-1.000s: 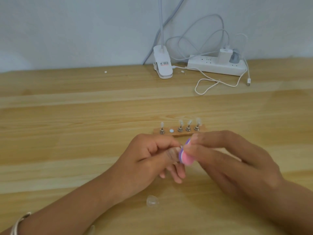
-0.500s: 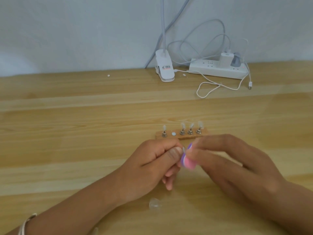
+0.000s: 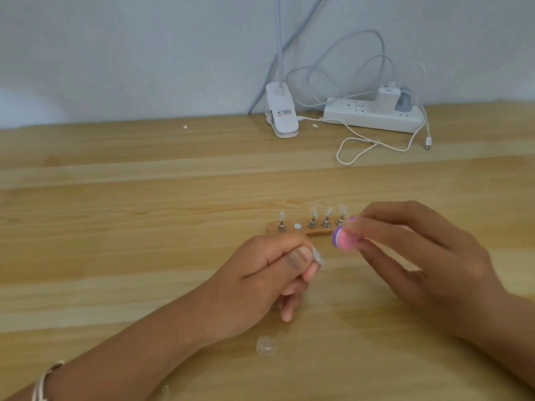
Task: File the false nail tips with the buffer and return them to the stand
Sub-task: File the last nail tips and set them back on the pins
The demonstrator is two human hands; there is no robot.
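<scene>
A small wooden stand lies mid-table with several clear nail tips upright on metal pegs and one bare white spot. My left hand pinches a clear nail tip between thumb and forefinger, just in front of the stand. My right hand holds a small pink and purple buffer at its fingertips, close to the stand's right end and a short gap away from the tip.
A loose clear nail tip lies on the table in front of my hands; another sits at the bottom edge. At the back stand a white clip lamp, a power strip and looping cables.
The buffer was against the nail tip in my left hand; my right hand has now lifted it up and to the right, away from the tip. The camera view shifted slightly.
</scene>
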